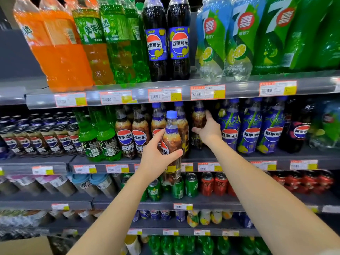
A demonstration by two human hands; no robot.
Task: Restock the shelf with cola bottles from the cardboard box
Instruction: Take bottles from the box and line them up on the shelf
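Head view, left hand [156, 155] gripping cola bottle [172, 142], right hand [208, 130] grasping shelved bottle [198, 118]

Upper left is loud: bright orange bottles [60, 57] beside neon green bottles [127, 52]. Centre frame, the cola bottle [172, 142] is dark brown with a blue cap, purple neck band, red-white-blue round logo and a yellow strip low down. Lower centre: green cans [191, 184], red cans [207, 183]. Price tags [164, 94] are white, orange-edged, with yellow patches, on grey shelves [239, 87].
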